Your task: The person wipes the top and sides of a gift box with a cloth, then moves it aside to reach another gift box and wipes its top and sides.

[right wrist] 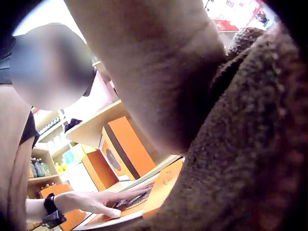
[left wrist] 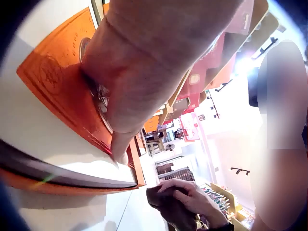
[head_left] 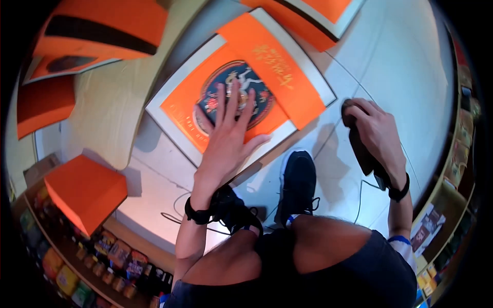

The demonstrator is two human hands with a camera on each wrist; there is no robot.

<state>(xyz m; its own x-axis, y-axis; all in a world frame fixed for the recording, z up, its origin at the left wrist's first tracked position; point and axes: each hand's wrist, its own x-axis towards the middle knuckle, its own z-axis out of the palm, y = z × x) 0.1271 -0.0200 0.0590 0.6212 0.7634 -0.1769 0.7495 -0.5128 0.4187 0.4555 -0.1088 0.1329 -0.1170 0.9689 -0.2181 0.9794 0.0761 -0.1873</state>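
Observation:
An orange gift box [head_left: 285,66] with white edges lies before me, bearing a round dark emblem with a white animal figure and gold lettering. My left hand [head_left: 227,136] rests on its top with spread, straight fingers [head_left: 232,100] across the emblem. To the right of the box, my right hand [head_left: 377,131] grips a dark brown cloth [head_left: 362,151], bunched at the fingertips and hanging below the palm. The cloth [right wrist: 240,144] looks fuzzy and fills much of the right wrist view. In the left wrist view, the thumb of my left hand [left wrist: 122,149] lies at the box's edge.
A pale wooden table [head_left: 110,110] at the left bears other orange boxes [head_left: 102,25]. One orange box [head_left: 84,190] is at the lower left, another [head_left: 308,20] beyond the main box. Shelves of packaged goods [head_left: 118,251] line both sides. A thin cable crosses the tiled floor [head_left: 400,82] near my shoes.

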